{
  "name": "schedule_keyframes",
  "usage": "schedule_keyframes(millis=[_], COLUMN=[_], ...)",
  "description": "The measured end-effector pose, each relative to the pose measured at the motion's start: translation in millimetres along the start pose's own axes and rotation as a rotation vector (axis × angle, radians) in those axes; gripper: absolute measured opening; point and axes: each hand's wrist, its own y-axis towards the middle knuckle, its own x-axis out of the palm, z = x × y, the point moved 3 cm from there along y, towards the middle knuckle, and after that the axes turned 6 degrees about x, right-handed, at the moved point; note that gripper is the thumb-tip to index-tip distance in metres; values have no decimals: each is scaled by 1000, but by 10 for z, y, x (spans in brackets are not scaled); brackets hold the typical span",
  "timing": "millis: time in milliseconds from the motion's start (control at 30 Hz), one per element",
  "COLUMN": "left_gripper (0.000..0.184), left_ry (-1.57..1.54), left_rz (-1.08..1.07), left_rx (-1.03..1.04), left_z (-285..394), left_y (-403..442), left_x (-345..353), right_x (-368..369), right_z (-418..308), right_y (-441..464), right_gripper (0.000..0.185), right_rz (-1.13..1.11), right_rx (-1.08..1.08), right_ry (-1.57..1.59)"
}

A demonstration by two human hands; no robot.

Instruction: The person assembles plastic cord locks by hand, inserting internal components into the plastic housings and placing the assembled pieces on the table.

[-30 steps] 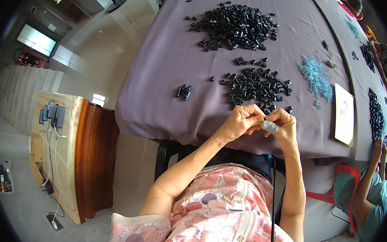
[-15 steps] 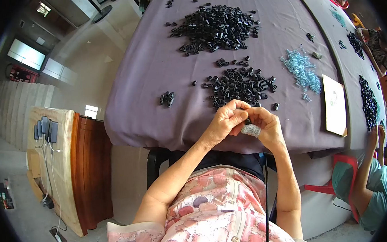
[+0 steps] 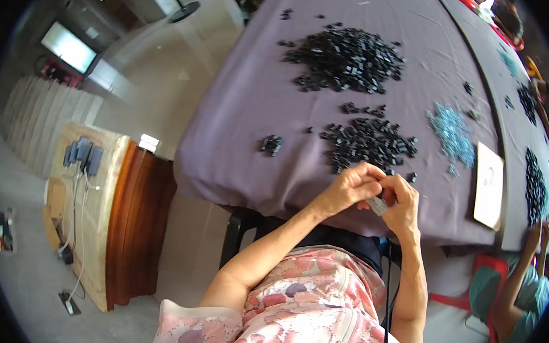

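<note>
My left hand (image 3: 355, 186) and my right hand (image 3: 402, 202) meet at the front edge of the purple-clothed table, fingertips pinched together. A small black piece (image 3: 383, 194) shows partly at the fingers of my right hand; most of it is covered. Below the fingertips is a silvery-grey, textured piece (image 3: 377, 205) against my right hand; whether it is held or worn on a finger I cannot tell. What the left fingertips pinch is hidden. Just beyond my hands lies a pile of small black plastic parts (image 3: 370, 142).
A larger black pile (image 3: 346, 57) lies farther back, a small cluster (image 3: 271, 145) to the left. Right of these are clear bluish pieces (image 3: 451, 132) and a white card (image 3: 489, 183). A wooden cabinet (image 3: 136, 230) stands left. Other people's hands (image 3: 538, 237) work at right.
The view has shifted and tilted, so the table appears lower and farther right. My hands stay pinched together; the silvery-grey piece has turned more upright. A person's arm now shows at the far edge.
</note>
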Motion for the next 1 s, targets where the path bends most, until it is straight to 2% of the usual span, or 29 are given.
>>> schedule_keyframes(millis=[67,200,267,333,367,400,433,500,533,567,667,800,900,1000], left_gripper=[31,28,26,23,21,19,19,17,18,17,14,24,26,19], left_ry=[-38,-34,153,325,548,677,753,1181,1238,1315,1487,1693,1814,1897], left_rz=[-40,58,144,253,349,442,539,699,750,753,719,632,511,472], left_rx=[-23,3,113,190,136,192,292,459,505,461,518,426,318,335], left_z=[2,-14,128,316,472,615,716,953,971,955,884,792,797,758], left_y=[-15,-32,-100,-201,-302,-384,-456,-613,-660,-704,-736,-687,-668,-601], left_x=[-18,-25,-40,-130,-218,-325,-465,-753,-922,-1104,-1376,-1215,-1140,-1293], right_x=[53,101,106,72,56,-8,-33,-90,-126,-135,-175,-223,-225,-241], right_z=[-35,-99,-57,58,99,36,101,280,237,275,393,522,601,625], right_y=[-16,-26,-49,-49,-63,-49,-43,-28,-16,-21,-25,-52,-44,-47], right_gripper=[38,41,42,39,38,25,21,14,11,11,10,9,9,8], right_rz=[-2,21,-13,44,73,104,134,193,216,230,283,266,282,286], right_rx=[-12,-90,-43,10,42,99,103,110,105,121,114,199,192,198], right_ry=[-15,-14,81,167,210,186,205,243,231,254,257,299,335,323])
